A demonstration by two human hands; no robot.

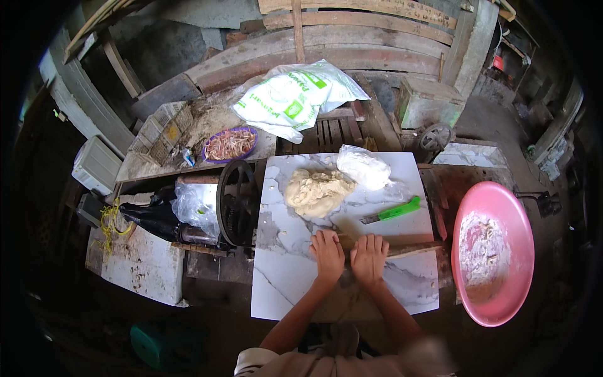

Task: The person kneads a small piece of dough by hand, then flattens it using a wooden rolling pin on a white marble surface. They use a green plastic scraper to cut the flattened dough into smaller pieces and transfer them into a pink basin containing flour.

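Side by side on a white marble-patterned board [282, 278], my left hand [327, 254] and my right hand [370, 258] grip a wooden rod with fingers curled over it. The rod [414, 249] sticks out past my right hand towards the board's right edge. A tan patch shows between my hands; I cannot tell whether it is rod or dough. Ahead of my left hand sits a lump of pale dough [318, 193]. Beside it lies a clear plastic bag of white powder [363, 167]. A green-handled knife [398, 208] rests on the board beyond my right hand.
A pink plastic basin [523, 259] with white powder inside stands at right. On the left is a machine with a dark handwheel [235, 202]. Behind are a purple dish [254, 136] of shredded food, a plastic basket [160, 132], a printed white sack [292, 101] and a metal box [428, 101].
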